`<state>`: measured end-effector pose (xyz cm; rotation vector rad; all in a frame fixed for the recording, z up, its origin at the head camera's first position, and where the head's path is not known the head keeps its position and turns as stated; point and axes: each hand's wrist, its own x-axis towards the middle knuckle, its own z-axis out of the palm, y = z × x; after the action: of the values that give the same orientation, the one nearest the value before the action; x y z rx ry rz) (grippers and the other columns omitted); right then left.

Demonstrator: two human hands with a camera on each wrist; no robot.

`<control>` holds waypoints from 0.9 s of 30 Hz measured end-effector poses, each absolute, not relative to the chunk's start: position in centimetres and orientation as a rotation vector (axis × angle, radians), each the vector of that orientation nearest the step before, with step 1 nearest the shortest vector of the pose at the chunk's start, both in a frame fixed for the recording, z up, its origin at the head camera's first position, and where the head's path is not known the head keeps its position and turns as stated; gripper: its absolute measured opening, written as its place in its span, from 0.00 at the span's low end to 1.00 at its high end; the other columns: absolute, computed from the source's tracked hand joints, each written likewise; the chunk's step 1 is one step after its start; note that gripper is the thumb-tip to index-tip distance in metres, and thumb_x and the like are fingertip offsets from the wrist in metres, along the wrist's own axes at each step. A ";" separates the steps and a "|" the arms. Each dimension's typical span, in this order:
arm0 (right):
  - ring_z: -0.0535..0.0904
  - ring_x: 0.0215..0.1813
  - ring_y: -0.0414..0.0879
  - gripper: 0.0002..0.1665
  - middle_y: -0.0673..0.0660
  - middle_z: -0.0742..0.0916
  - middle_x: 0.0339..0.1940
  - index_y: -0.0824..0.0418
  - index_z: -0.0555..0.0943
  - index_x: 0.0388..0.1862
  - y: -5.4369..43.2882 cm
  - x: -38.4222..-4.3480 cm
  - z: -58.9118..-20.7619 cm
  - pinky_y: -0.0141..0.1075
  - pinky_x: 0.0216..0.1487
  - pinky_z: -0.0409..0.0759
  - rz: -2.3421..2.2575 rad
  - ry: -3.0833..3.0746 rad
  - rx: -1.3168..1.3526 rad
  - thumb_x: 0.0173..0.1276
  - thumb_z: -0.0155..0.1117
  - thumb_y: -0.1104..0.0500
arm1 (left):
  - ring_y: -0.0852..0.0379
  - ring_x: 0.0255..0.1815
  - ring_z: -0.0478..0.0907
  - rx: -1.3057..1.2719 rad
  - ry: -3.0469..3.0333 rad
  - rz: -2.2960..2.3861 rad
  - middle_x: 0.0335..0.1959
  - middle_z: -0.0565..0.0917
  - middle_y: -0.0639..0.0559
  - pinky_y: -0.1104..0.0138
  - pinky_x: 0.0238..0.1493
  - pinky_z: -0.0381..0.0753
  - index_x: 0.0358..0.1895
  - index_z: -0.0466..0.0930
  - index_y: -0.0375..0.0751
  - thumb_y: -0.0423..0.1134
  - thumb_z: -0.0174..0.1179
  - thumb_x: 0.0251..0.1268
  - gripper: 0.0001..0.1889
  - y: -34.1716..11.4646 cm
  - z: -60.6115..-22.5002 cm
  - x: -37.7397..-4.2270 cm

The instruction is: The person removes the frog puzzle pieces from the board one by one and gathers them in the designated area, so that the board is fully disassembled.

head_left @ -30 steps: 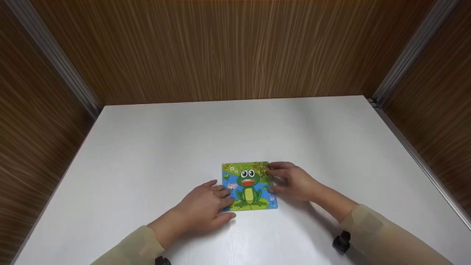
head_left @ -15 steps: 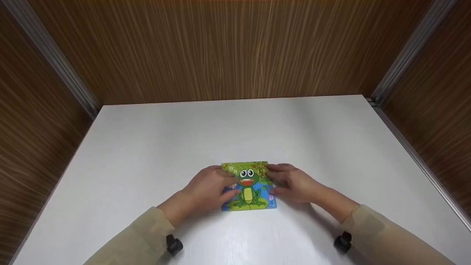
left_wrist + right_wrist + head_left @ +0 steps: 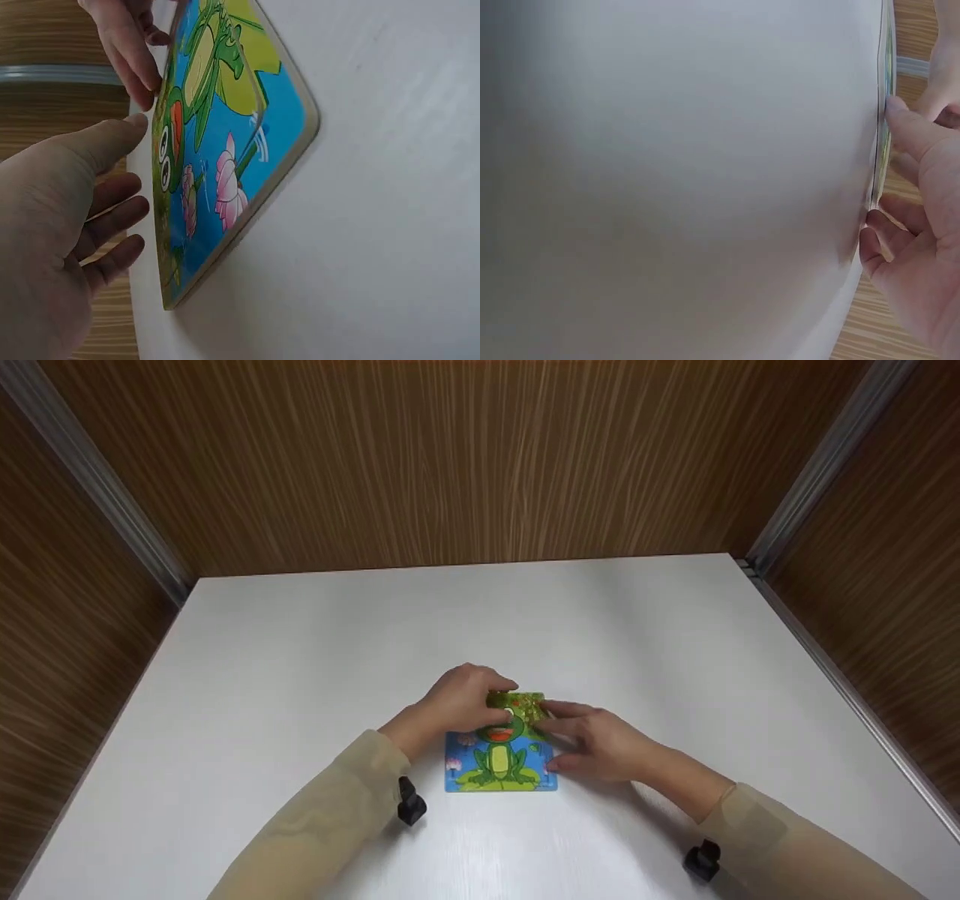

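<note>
A thin square frog puzzle (image 3: 501,769), with a pale wooden edge and pink flowers on blue, lies flat on the white table. My left hand (image 3: 466,696) is over its upper left part, hiding that corner and part of the frog's eyes. In the left wrist view, the thumb and loosely bent fingers of the left hand (image 3: 45,232) stand around the puzzle's far side, with a gap between them. My right hand (image 3: 604,742) rests its fingertips along the right edge. From the right wrist view, the right hand (image 3: 930,217) touches that edge with relaxed fingers.
The white table (image 3: 300,660) spreads around the puzzle. A brown wood-grain panel (image 3: 465,465) rises behind it, with more panels at both sides. Each sleeve has a small black device (image 3: 411,802) at the cuff.
My left hand has moved up and right, from the puzzle's lower left edge to its upper part. The right hand has stayed nearly in place at the right edge.
</note>
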<state>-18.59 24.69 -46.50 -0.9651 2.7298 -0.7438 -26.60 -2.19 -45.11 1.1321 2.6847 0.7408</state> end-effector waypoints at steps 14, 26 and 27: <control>0.74 0.74 0.63 0.35 0.63 0.75 0.77 0.55 0.82 0.71 24.6 -18.4 -46.0 0.58 0.68 0.76 -0.699 2.729 -0.940 0.68 0.78 0.45 | 0.54 0.55 0.78 1.072 2.565 0.803 0.54 0.82 0.52 0.59 0.63 0.77 0.65 0.87 0.46 0.49 0.78 0.63 0.28 -1.3 -45.9 -27.2; 0.75 0.74 0.59 0.34 0.61 0.79 0.74 0.59 0.82 0.72 24.9 -18.0 -45.9 0.55 0.67 0.78 -0.601 2.766 -1.005 0.73 0.74 0.46 | 0.52 0.55 0.77 1.100 2.610 0.786 0.53 0.82 0.51 0.58 0.63 0.77 0.63 0.88 0.47 0.50 0.77 0.65 0.25 -1.6 -46.3 -27.0; 0.75 0.74 0.59 0.34 0.61 0.79 0.74 0.59 0.82 0.71 24.9 -18.0 -45.9 0.55 0.67 0.78 -0.601 2.766 -1.009 0.73 0.74 0.46 | 0.52 0.55 0.77 1.114 2.606 0.782 0.53 0.82 0.50 0.58 0.63 0.77 0.63 0.88 0.47 0.49 0.77 0.65 0.25 -1.5 -46.3 -27.0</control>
<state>-18.02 24.89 -45.94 -1.0091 2.7664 -0.6013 -26.97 -1.53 -46.25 1.1140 2.6062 0.7823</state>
